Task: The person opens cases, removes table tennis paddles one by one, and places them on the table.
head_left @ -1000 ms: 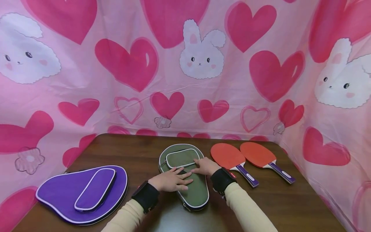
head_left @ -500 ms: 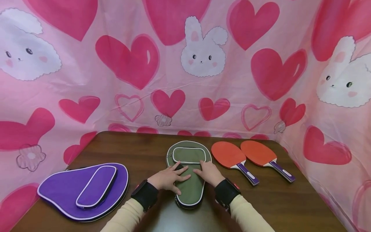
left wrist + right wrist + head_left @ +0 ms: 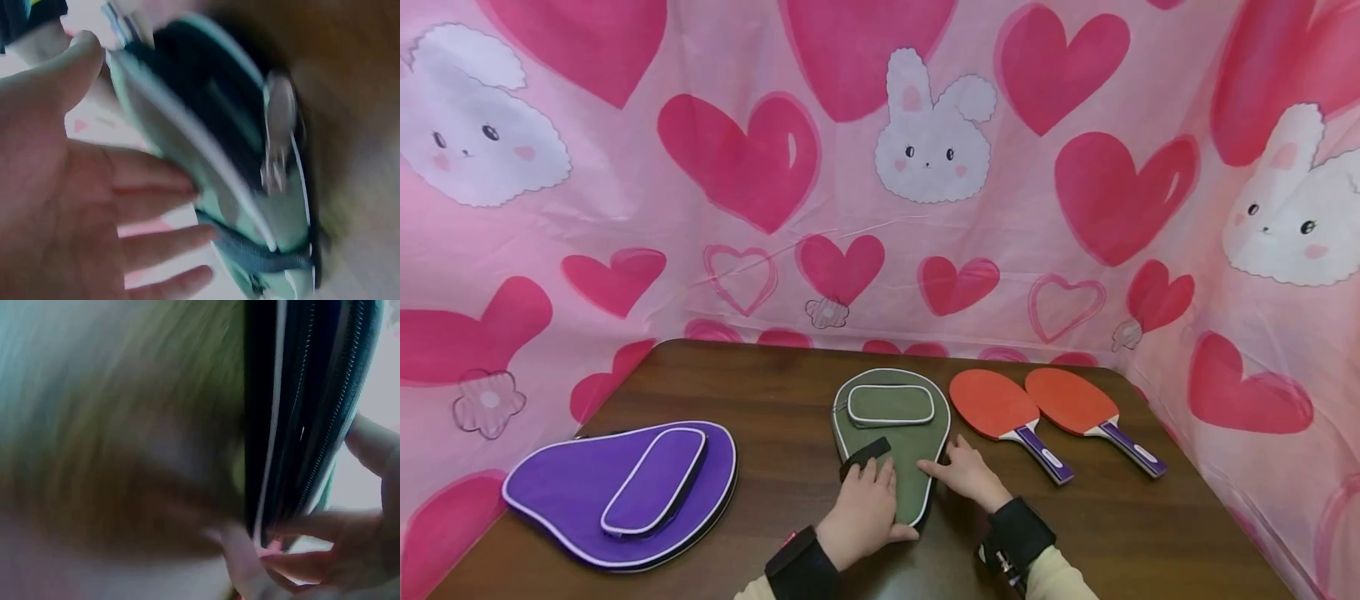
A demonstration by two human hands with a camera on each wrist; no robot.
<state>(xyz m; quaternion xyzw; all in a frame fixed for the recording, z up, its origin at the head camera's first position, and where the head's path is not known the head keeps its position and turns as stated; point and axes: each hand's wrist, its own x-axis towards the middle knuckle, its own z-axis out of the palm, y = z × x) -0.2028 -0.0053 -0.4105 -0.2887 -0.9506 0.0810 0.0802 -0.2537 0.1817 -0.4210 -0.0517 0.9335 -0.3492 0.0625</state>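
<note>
A green table tennis bat case (image 3: pixel 891 454) with white piping and a small front pocket (image 3: pixel 891 404) lies at the middle of the table, its narrow end toward me. My left hand (image 3: pixel 863 512) rests on its lower left side, fingers extended, near a black strap (image 3: pixel 865 457). At the right edge, my right hand (image 3: pixel 972 475) touches the case with its thumb on top and its fingers along the side. A metal zip pull (image 3: pixel 279 119) and a dark gap show in the left wrist view. Zip teeth (image 3: pixel 312 469) run along the side in the right wrist view.
A purple bat case (image 3: pixel 565 492) with a pocket lies at the left. Two red bats (image 3: pixel 992 402) with purple handles lie side by side at the right, close to the green case. A pink curtain (image 3: pixel 850 208) with hearts and rabbits surrounds the brown table (image 3: pixel 760 392).
The green case has turned from a slant to nearly straight and shifted slightly right. Both hands have slid toward its near, narrow end, uncovering the pocket and strap.
</note>
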